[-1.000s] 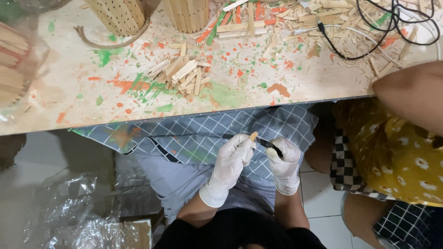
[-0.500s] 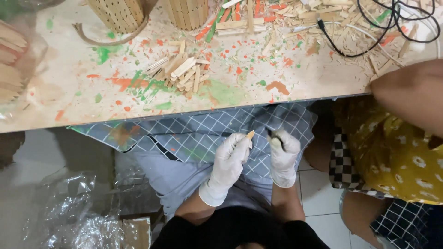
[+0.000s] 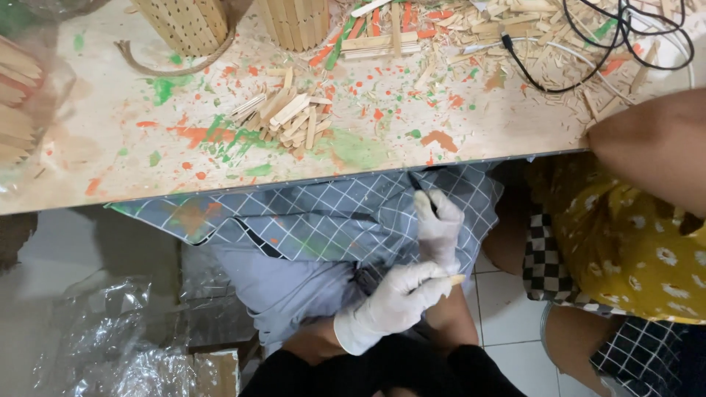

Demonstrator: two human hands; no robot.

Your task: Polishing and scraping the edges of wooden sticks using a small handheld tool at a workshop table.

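Both my hands wear white gloves and hover over my lap, below the table edge. My left hand (image 3: 397, 298) is closed around a short pale wooden stick (image 3: 456, 279), whose tip pokes out to the right. My right hand (image 3: 439, 224) is just above it, fingers curled around a thin dark tool (image 3: 434, 208) that is mostly hidden by the glove. The hands are close together, and the stick's tip lies near my right wrist. A grey checked apron (image 3: 323, 217) with paint stains covers my lap under both hands.
The paint-splashed table (image 3: 110, 169) holds a pile of small wooden sticks (image 3: 287, 117), two slatted wooden cylinders (image 3: 184, 22) (image 3: 294, 22), scattered shavings and black cables (image 3: 588, 44). Another person in yellow floral clothing (image 3: 632, 250) sits at right, arm (image 3: 654, 147) on the table edge. Clear plastic (image 3: 110, 345) lies on the floor.
My left hand has dropped toward my body with the stick, away from the table edge. My right hand has stayed roughly in place, so it is now the upper hand.
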